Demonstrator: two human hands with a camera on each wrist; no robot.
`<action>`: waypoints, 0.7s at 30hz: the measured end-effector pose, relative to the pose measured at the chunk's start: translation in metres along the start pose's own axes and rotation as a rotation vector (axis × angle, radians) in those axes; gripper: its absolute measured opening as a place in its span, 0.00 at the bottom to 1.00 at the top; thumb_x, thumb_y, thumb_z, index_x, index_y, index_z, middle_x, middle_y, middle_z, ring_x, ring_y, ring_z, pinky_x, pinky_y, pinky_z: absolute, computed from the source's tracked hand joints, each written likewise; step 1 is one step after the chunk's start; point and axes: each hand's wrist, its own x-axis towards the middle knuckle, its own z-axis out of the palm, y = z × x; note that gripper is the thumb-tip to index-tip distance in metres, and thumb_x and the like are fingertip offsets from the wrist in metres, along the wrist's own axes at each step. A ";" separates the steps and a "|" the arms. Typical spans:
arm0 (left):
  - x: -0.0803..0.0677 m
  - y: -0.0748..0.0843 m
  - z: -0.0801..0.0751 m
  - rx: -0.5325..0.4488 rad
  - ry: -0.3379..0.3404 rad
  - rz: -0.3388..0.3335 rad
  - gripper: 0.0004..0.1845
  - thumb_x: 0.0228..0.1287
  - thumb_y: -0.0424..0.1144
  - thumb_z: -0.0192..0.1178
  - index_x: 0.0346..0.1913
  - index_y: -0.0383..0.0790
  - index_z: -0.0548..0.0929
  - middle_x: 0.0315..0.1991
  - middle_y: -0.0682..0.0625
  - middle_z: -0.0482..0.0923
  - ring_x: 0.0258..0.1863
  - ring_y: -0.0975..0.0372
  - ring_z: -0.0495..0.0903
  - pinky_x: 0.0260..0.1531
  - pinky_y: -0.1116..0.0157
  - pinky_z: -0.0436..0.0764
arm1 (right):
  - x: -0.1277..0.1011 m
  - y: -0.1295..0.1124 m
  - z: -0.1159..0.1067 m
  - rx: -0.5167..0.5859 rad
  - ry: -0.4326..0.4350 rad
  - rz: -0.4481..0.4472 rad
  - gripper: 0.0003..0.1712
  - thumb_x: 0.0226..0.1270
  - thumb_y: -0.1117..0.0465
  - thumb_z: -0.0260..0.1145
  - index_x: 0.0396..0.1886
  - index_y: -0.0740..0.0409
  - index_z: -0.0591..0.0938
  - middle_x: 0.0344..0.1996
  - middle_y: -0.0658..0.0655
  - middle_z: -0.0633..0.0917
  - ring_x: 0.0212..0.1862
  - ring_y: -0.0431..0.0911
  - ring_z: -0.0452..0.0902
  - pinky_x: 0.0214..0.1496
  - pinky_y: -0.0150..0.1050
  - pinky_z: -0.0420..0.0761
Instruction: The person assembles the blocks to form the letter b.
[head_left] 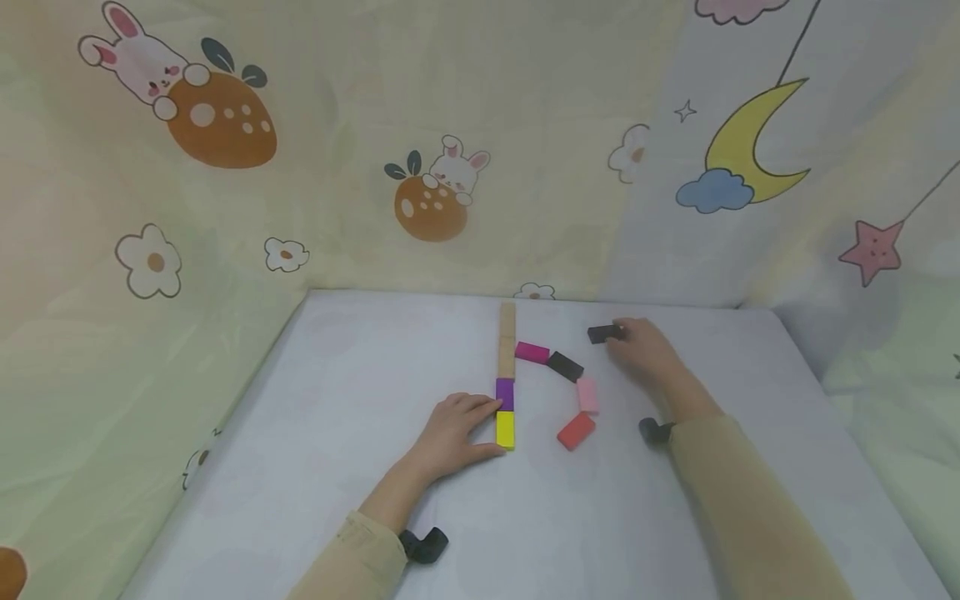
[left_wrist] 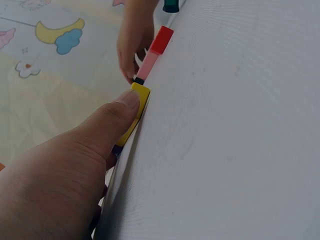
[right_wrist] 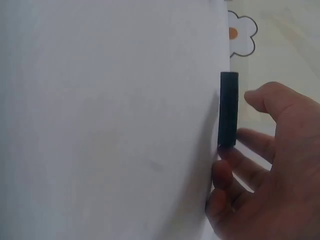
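Near the middle of the table, my left hand (head_left: 457, 437) has its thumb at the near end of a yellow block (head_left: 506, 431). Its index fingertip touches the purple block (head_left: 505, 393) just beyond. The left wrist view shows the thumb laid over part of the yellow block (left_wrist: 135, 118). At the far right, my right hand (head_left: 647, 354) is at one end of a black block (head_left: 602, 334). In the right wrist view, that hand's thumb stands apart from the black block (right_wrist: 228, 109), while other fingers lie close to its lower end.
Wooden blocks (head_left: 507, 337) continue the column beyond the purple one. A curve to the right has a magenta block (head_left: 532, 352), another black block (head_left: 566, 367), a pink block (head_left: 588, 396) and a red block (head_left: 576, 431). Patterned cloth (head_left: 540, 100) hangs behind the white table (head_left: 360, 358).
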 end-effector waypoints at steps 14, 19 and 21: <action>0.000 -0.001 0.001 0.011 0.012 0.000 0.41 0.57 0.68 0.62 0.73 0.62 0.66 0.68 0.57 0.71 0.69 0.56 0.66 0.71 0.49 0.65 | 0.007 -0.018 0.018 0.005 0.065 0.203 0.53 0.64 0.33 0.59 0.78 0.57 0.54 0.72 0.70 0.61 0.72 0.68 0.55 0.70 0.70 0.56; 0.000 -0.001 0.001 0.008 0.008 0.000 0.41 0.58 0.67 0.62 0.73 0.62 0.66 0.68 0.57 0.71 0.69 0.56 0.65 0.71 0.49 0.65 | 0.008 -0.014 0.018 0.011 0.049 0.192 0.52 0.65 0.37 0.60 0.79 0.57 0.51 0.73 0.71 0.59 0.73 0.68 0.54 0.71 0.71 0.54; 0.000 -0.001 0.001 0.007 0.007 -0.001 0.41 0.58 0.68 0.62 0.73 0.62 0.66 0.68 0.57 0.71 0.69 0.56 0.65 0.71 0.49 0.65 | 0.007 -0.011 0.017 0.023 0.034 0.173 0.52 0.65 0.38 0.60 0.79 0.57 0.50 0.73 0.72 0.58 0.73 0.69 0.52 0.71 0.71 0.53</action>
